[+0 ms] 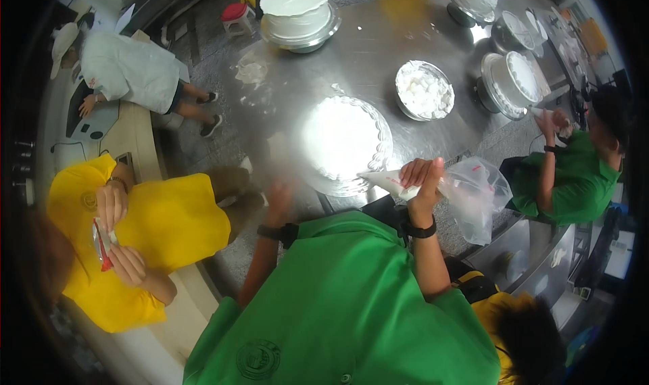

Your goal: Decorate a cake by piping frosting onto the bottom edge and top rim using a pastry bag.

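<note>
A round white cake stands in front of me, its bright top edged on the right with a row of piped cream shells. My right hand is wrapped round a clear piping bag of white cream. The bag's tip points at the cake's near right rim, and its loose plastic end spreads out to the right of my wrist. Beside the near left of the cake is my left hand, smeared by motion, so its fingers cannot be made out. Whatever carries the cake is mostly hidden beneath it.
A bowl of white cream sits right of the cake on the steel table. Another frosted cake stands at the far left, a third at right. A person in green works there; one in yellow is at left.
</note>
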The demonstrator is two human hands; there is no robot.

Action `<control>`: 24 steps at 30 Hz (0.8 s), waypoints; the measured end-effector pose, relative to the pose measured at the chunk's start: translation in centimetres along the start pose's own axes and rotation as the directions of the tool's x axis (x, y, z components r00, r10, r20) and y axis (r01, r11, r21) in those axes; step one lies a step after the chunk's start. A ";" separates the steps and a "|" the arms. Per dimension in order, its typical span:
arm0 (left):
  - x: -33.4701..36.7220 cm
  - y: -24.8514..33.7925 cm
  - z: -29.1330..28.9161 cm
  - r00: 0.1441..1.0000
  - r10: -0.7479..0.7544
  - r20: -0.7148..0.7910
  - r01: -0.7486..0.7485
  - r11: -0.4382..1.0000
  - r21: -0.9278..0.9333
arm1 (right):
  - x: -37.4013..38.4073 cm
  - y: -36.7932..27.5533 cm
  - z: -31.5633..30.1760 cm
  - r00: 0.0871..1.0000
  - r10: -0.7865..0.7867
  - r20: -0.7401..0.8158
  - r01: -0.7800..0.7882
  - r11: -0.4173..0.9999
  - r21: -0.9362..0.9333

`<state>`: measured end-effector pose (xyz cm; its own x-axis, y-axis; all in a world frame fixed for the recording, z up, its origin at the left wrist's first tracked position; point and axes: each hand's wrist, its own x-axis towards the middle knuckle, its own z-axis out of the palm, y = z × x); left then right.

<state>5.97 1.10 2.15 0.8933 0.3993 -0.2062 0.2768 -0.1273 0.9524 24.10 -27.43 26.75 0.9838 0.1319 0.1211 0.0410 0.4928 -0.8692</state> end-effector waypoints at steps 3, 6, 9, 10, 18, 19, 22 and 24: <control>0.7 3.9 1.5 0.994 -0.107 -0.007 0.102 0.962 -0.254 | -0.2 0.5 -0.1 1.000 -0.004 -0.007 0.004 0.998 -0.060; 0.6 2.1 0.6 0.992 -0.114 -0.049 0.093 0.948 -0.306 | -0.4 1.2 0.2 0.997 0.052 0.048 -0.053 0.999 0.013; 1.3 0.2 0.3 0.996 -0.048 -0.075 0.036 0.988 -0.152 | -0.5 1.6 0.2 0.994 0.069 0.090 -0.073 0.996 0.044; 1.6 0.2 0.4 0.994 -0.062 -0.087 0.050 0.990 -0.135 | -0.6 1.9 0.1 0.994 0.067 0.083 -0.070 0.997 0.041; 1.1 1.2 0.6 0.991 -0.087 -0.097 0.071 0.986 -0.154 | -1.1 3.1 -0.4 0.985 0.136 0.106 -0.138 0.990 0.005; 1.1 0.8 0.4 0.992 -0.070 -0.102 0.054 0.988 -0.148 | -1.1 3.0 -0.2 0.984 0.139 0.111 -0.141 0.990 0.006; 1.2 0.0 0.1 0.998 -0.027 -0.056 0.016 0.982 -0.188 | -1.1 2.9 -0.4 0.982 0.118 0.146 -0.114 0.993 -0.038; 1.2 -0.1 0.3 0.997 -0.034 -0.070 0.020 0.983 -0.180 | -1.2 3.1 -1.0 0.982 0.124 0.146 -0.087 0.968 -0.233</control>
<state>7.10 1.26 1.76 0.8563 0.4664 -0.2218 0.2265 0.0467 0.9729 23.23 -26.90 23.40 0.9454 0.3157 0.0813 -0.0055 0.2649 -0.9643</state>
